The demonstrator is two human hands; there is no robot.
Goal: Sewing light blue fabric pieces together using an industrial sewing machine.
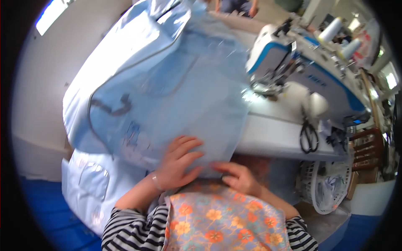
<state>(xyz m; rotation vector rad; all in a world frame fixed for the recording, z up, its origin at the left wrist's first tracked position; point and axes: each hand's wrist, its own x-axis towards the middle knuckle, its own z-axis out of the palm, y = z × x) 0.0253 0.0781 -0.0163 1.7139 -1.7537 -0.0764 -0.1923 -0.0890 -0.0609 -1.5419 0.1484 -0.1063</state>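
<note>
One light-blue sheet (209, 96) spreads over the counter (268, 134), left of the sewing machine (312, 81), its near edge before you. Your left hand (181, 161) lies open on it, fingers spread; your right hand (240, 178) is at that edge, whether gripping I cannot tell.

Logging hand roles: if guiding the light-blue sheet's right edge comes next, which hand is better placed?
Probably the right hand: its fingertips are by the near right corner of the light-blue sheet, nearer the sewing machine. The left hand lies over the sheet, farther from that edge.
</note>
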